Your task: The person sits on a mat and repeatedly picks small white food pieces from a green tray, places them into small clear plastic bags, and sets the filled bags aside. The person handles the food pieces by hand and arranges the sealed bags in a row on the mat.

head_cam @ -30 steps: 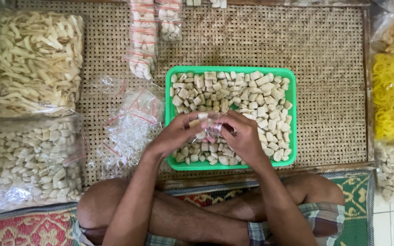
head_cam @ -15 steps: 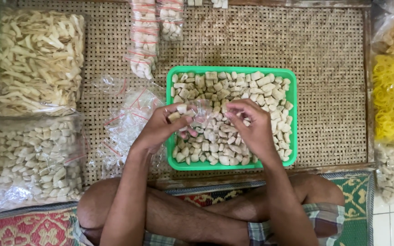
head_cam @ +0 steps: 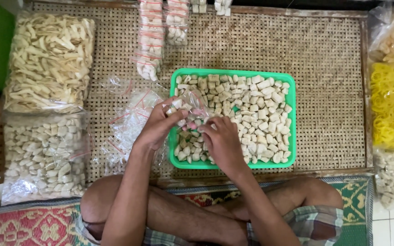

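Small clear plastic bag (head_cam: 191,104) sits pinched between your two hands over the left end of the green tray (head_cam: 292,123), with a few pale cracker pieces already inside it. Nearest you are your crossed legs on the patterned mat (head_cam: 33,225), with both forearms reaching forward from them. Your left hand (head_cam: 158,125) has its fingers closed on the bag's left side, holding it up just above the tray's left rim. Your right hand (head_cam: 222,139) lies over the tray's near left corner, fingertips curled together at the bag's lower edge; whether they also grip a piece you cannot tell. The tray is filled with pale cracker pieces (head_cam: 256,105) and rests on a woven rattan surface (head_cam: 324,54). Just left of your left hand lies a heap of empty clear bags (head_cam: 128,120). Farther left are two large sacks of crackers (head_cam: 46,155). Beyond the tray, strings of filled small packets (head_cam: 150,43) lie at the far edge. A yellow bagful (head_cam: 393,105) is at the right.
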